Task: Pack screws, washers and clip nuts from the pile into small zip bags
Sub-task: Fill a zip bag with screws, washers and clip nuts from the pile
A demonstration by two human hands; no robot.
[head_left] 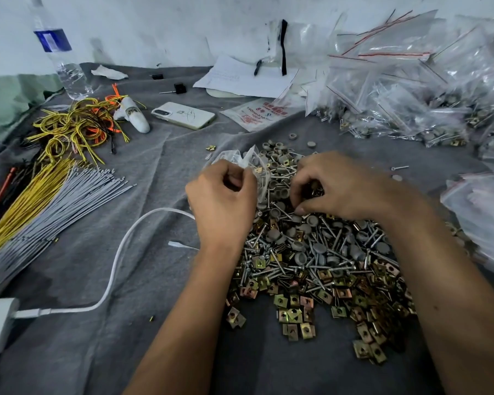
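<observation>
clear zip bag point(241, 163) sits pinched in the left hand point(223, 201), held up beside the pile point(311, 252) so parts drop in fast. right hand point(342, 186) has its grip curled, pinching bits from the pile on the desk point(126, 337).

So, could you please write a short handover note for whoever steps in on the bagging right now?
Left hand: pinches a small zip bag at the pile's left edge; some parts show inside it.
Right hand: fingers curled down into the pile, picking at grey washers; exactly what it holds is hidden.
Done: a heap of filled bags lies far right.
Left: a large mixed pile of screws, washers and clip nuts remains on the grey cloth. Finish this bag, seal it, then carry on.
</observation>
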